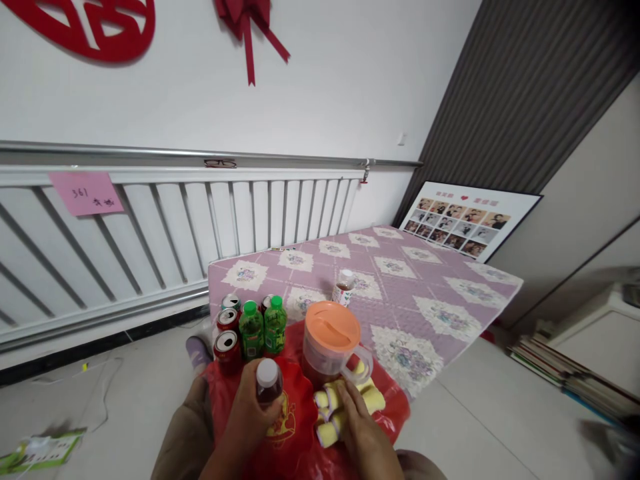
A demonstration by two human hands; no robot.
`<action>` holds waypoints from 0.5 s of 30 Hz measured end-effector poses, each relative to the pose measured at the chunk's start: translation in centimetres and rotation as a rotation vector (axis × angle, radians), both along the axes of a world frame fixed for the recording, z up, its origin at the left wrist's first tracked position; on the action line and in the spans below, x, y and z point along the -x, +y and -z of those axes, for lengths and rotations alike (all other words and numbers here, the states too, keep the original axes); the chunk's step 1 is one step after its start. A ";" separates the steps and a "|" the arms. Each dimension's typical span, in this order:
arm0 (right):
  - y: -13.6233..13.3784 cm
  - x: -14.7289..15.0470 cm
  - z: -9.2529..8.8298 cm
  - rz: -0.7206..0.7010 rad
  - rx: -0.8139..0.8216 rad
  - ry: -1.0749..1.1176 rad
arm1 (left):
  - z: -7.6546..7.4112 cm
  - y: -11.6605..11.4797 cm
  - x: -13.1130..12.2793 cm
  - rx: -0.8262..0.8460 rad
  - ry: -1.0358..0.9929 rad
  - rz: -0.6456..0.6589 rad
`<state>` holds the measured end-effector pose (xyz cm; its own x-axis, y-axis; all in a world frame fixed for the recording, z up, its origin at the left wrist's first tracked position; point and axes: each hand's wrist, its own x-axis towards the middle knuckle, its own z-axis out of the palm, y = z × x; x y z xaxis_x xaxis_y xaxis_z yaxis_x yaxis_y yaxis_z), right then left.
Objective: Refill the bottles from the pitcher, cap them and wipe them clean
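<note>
My left hand (253,407) is wrapped round a small bottle (269,385) with a white cap and dark liquid, upright above a red plastic cover (245,447). My right hand (357,423) lies across several rolled yellow cloths (373,398), its fingers stretched over them and its thumb hidden. Just behind the cloths stands a clear pitcher (320,363) with an orange lid and dark liquid inside. To the left are two green-capped bottles (251,330) and several opened drink cans (227,342). Farther back, a white-capped bottle (343,287) stands on the patterned tablecloth (395,267).
A white radiator (240,207) runs along the wall behind the table, with a pink note (86,193) on it. Eyeglasses (220,163) rest by the pipe. A framed photo board (460,220) leans at the back right. Stacked books (555,373) lie at the right.
</note>
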<state>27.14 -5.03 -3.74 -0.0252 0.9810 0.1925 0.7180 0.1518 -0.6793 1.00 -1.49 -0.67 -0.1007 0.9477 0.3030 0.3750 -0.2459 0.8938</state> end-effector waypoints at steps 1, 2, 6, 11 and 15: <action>0.1 0.1 0.1 0.002 -0.009 0.004 | 0.0 0.0 0.0 -0.001 0.004 -0.002; 0.1 0.2 0.1 0.002 -0.024 0.006 | 0.0 0.0 0.0 -0.002 0.006 -0.005; 0.1 0.3 0.5 0.014 -0.060 -0.012 | 0.0 0.1 0.1 -0.012 0.016 -0.009; 0.1 0.5 1.5 0.059 -0.048 -0.050 | 0.2 0.1 0.1 -0.004 0.036 -0.015; 0.5 0.4 1.8 0.061 -0.040 -0.046 | 0.2 0.0 0.0 0.006 0.048 -0.048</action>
<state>26.73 -4.52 -5.51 0.0251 0.9725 0.2317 0.7570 0.1329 -0.6397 1.01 -1.54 -0.82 -0.1311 0.9439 0.3031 0.4288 -0.2217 0.8758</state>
